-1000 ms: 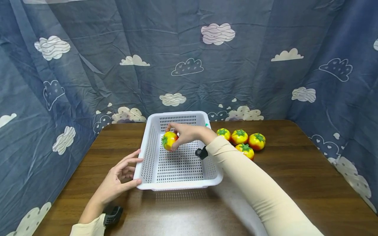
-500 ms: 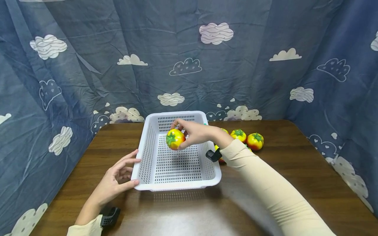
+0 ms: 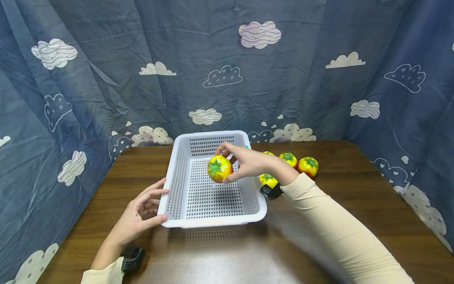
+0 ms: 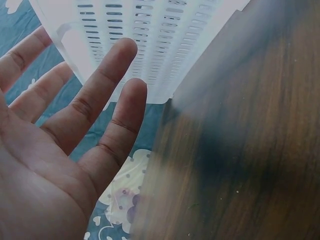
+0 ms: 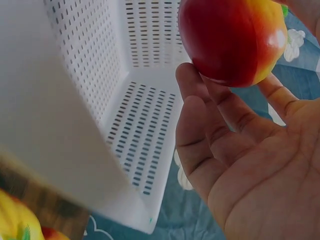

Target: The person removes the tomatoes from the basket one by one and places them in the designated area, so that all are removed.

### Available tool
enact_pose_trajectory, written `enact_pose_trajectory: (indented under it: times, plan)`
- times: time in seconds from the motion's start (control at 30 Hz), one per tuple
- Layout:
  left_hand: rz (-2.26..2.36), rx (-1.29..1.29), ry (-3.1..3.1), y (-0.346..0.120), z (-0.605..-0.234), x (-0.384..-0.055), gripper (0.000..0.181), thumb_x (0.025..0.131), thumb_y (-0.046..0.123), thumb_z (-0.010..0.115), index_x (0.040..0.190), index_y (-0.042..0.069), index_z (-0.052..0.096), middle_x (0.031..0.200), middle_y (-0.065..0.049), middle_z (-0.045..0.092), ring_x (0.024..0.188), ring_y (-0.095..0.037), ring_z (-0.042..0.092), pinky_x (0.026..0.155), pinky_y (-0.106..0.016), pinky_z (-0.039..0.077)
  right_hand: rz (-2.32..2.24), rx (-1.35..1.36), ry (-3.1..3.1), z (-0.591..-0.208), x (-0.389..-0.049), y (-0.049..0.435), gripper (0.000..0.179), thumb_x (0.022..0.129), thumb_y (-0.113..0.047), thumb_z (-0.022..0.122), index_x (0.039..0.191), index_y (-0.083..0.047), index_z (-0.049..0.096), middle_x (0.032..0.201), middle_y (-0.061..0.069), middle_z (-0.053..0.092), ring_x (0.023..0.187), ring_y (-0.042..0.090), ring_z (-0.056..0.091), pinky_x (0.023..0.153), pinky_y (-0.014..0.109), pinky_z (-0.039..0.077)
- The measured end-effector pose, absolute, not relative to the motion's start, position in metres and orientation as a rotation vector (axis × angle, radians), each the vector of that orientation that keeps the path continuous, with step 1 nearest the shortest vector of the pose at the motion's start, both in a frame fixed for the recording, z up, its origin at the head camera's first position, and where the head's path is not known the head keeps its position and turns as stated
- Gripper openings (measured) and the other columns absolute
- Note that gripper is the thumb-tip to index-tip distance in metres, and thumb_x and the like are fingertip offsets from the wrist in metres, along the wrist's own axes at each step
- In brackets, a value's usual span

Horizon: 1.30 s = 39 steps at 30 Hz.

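My right hand (image 3: pixel 246 161) grips a glossy tomato (image 3: pixel 219 169), yellow and red with a green leafy top. The fruit hangs above the floor of a white perforated plastic basket (image 3: pixel 216 221). Seen from the right wrist, the tomato's red side (image 5: pixel 225 40) rests against my fingertips, while the thumb is mostly out of that view. At the basket's left rim, my left hand (image 3: pixel 136 215) touches with fingertips and thumb. Its fingers (image 4: pixel 122 122) look fairly straight in the left wrist view, next to the slotted wall.
Several similar tomatoes (image 3: pixel 308 167) lie on the brown wooden table (image 3: pixel 354 205), right of the basket; my right forearm partly hides them. A dark blue cloud-patterned curtain (image 3: pixel 227 47) hangs behind the table.
My right hand has carried the tomato rightward within the basket's outline, and it looks higher and nearer the camera. My left hand stays at the left rim.
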State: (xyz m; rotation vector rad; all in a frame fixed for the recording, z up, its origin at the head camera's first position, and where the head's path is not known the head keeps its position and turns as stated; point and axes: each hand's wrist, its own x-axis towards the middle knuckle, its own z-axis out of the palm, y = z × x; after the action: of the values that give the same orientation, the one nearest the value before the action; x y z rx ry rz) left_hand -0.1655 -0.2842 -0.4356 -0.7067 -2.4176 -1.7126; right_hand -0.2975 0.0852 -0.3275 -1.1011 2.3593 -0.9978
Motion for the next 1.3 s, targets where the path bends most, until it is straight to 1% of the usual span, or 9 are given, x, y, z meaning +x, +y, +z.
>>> enact_pose_trajectory:
  times: [0.07, 0.13, 0.23, 0.4, 0.63, 0.97, 1.2, 1.3]
  plan:
    - [-1.714, -0.708, -2.418, -0.284, -0.435, -0.166, 0.06, 0.086, -0.008, 0.081, 0.142, 0.003, 0.063, 0.173, -0.013, 0.037, 0.104, -0.013, 0.075, 0.08, -0.029, 0.062, -1.009, -1.088, 2.364, -0.328, -0.296, 0.09, 0.074, 0.084, -0.025, 0.09, 0.142, -0.017, 0.046, 0.137, 0.011, 0.06, 0.113, 0.029, 0.068, 0.1, 0.046, 0.06]
    - [-1.712, -0.711, -2.417, -0.284, -0.435, -0.165, 0.06, 0.086, -0.009, 0.081, 0.142, 0.003, 0.062, 0.173, -0.014, 0.037, 0.104, -0.013, 0.075, 0.079, -0.03, 0.062, -1.015, -1.074, 2.377, -0.33, -0.294, 0.094, 0.075, 0.084, -0.028, 0.091, 0.142, -0.017, 0.046, 0.137, 0.011, 0.061, 0.112, 0.029, 0.068, 0.098, 0.047, 0.061]
    - [-1.714, -0.714, -2.415, -0.283, -0.435, -0.165, 0.06, 0.086, -0.009, 0.081, 0.142, 0.003, 0.062, 0.172, -0.014, 0.037, 0.104, -0.013, 0.075, 0.079, -0.03, 0.062, -1.022, -1.058, 2.395, -0.331, -0.292, 0.1, 0.076, 0.083, -0.031, 0.091, 0.143, -0.018, 0.046, 0.135, 0.01, 0.062, 0.109, 0.028, 0.069, 0.094, 0.047, 0.061]
    - [-1.714, -0.715, -2.414, -0.284, -0.435, -0.165, 0.06, 0.086, -0.009, 0.081, 0.142, 0.003, 0.062, 0.172, -0.014, 0.037, 0.105, -0.013, 0.075, 0.08, -0.031, 0.063, -1.024, -1.045, 2.41, -0.334, -0.289, 0.108, 0.076, 0.084, -0.031, 0.091, 0.143, -0.018, 0.045, 0.135, 0.01, 0.063, 0.11, 0.027, 0.068, 0.093, 0.045, 0.061]
    - [-1.712, -0.717, -2.415, -0.284, -0.436, -0.166, 0.06, 0.086, -0.009, 0.08, 0.142, 0.004, 0.062, 0.173, -0.013, 0.037, 0.105, -0.013, 0.075, 0.081, -0.03, 0.063, -1.016, -1.002, 2.445, -0.336, -0.287, 0.12, 0.076, 0.084, -0.033, 0.09, 0.143, -0.019, 0.046, 0.134, 0.01, 0.065, 0.11, 0.026, 0.068, 0.089, 0.037, 0.06]
    - [-1.711, -0.715, -2.415, -0.284, -0.436, -0.165, 0.06, 0.087, -0.009, 0.08, 0.143, 0.004, 0.062, 0.173, -0.014, 0.036, 0.105, -0.013, 0.075, 0.081, -0.03, 0.062, -1.046, -0.936, 2.465, -0.338, -0.286, 0.136, 0.074, 0.083, -0.035, 0.09, 0.14, -0.02, 0.047, 0.135, 0.011, 0.064, 0.11, 0.027, 0.067, 0.092, 0.037, 0.06]
    - [-1.699, -0.729, -2.409, -0.284, -0.435, -0.166, 0.058, 0.087, -0.009, 0.079, 0.142, 0.002, 0.063, 0.172, -0.01, 0.039, 0.104, -0.012, 0.075, 0.081, -0.029, 0.062, -1.07, -0.917, 2.477, -0.341, -0.287, 0.146, 0.073, 0.083, -0.034, 0.091, 0.14, -0.019, 0.047, 0.132, 0.012, 0.066, 0.103, 0.027, 0.066, 0.09, 0.038, 0.059]
    - [-1.697, -0.742, -2.402, -0.283, -0.435, -0.166, 0.058, 0.087, -0.009, 0.079, 0.142, 0.001, 0.062, 0.172, -0.009, 0.039, 0.104, -0.012, 0.075, 0.081, -0.029, 0.062, -1.088, -0.915, 2.476, -0.343, -0.287, 0.15, 0.072, 0.084, -0.032, 0.091, 0.14, -0.019, 0.047, 0.131, 0.012, 0.067, 0.102, 0.027, 0.066, 0.091, 0.038, 0.061]
